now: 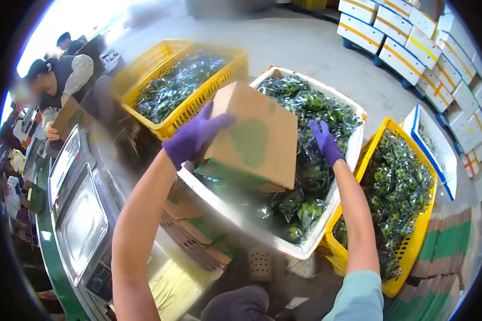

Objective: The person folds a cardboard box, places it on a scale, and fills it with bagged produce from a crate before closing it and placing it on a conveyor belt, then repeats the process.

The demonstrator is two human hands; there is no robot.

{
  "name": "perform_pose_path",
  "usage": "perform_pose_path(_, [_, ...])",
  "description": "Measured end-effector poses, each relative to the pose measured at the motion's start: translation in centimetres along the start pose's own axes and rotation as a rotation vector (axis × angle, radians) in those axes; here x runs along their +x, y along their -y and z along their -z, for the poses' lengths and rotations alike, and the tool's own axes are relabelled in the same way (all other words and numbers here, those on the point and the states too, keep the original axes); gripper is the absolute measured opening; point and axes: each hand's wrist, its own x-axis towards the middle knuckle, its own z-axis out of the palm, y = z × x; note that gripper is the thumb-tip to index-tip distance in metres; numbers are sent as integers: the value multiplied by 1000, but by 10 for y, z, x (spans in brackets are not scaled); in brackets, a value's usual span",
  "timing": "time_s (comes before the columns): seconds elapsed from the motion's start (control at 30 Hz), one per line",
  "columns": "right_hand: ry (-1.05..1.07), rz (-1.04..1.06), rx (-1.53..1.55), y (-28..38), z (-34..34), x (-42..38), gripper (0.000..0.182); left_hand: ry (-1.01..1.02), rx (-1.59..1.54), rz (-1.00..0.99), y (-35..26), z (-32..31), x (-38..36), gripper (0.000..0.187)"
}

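Note:
My left hand [197, 134], in a purple glove, grips the left side of a brown cardboard box [277, 134] with green print. The box is tilted above a white foam crate [235, 229], covering part of it. Clear plastic bags of green vegetables [294, 93] fill the crate. My right hand [325, 143], also purple-gloved, is over these bags to the right of the box, its fingers spread and apart from the box.
Yellow crates [168, 125] of bagged greens stand behind, and another yellow crate [420, 235] is at right. Metal scales [83, 230] line the left bench. Flattened cartons [439, 251] are stacked at lower right. A person [64, 80] handles a carton at left. White boxes [407, 59] stand at back right.

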Motion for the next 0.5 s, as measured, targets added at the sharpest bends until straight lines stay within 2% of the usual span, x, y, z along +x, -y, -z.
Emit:
perform_pose_path(0.03, [19,-59,-147,26,3,-13,87,9,21,52,-4,1,-1,91])
perform_pose_path(0.1, [96,-75,-185,36,-4,-20,84,81,-53,-6,20,5,13,89])
perform_pose_path(0.13, [165,-80,-234,41,-1,-22,81,26,-113,-7,27,4,13,88])
perform_pose_path(0.17, [194,-23,-97,41,0,-26,72,-29,-177,-7,32,2,11,88])
perform_pose_path(0.2, [170,112,-62,27,-8,-22,66,-4,-214,-42,36,4,10,91])
perform_pose_path(0.27, [152,251,-28,3,-20,-24,61,-30,-215,-34,49,8,12,93])
perform_pose_path(0.33, [214,525,250,23,-11,-48,53,-73,-184,-21,48,9,9,99])
perform_pose_path(0.37, [216,533,250,26,-12,-47,53,-79,-184,-27,47,9,7,99])
perform_pose_path(0.43, [64,249,-19,18,-22,-38,49,-38,-141,-35,53,12,2,98])
perform_pose_path(0.47, [2,297,36,1,-33,-19,50,-30,-250,-128,60,9,0,96])
perform_pose_path(0.5, [22,235,154,4,-36,-9,48,-66,-192,-133,59,11,-3,93])
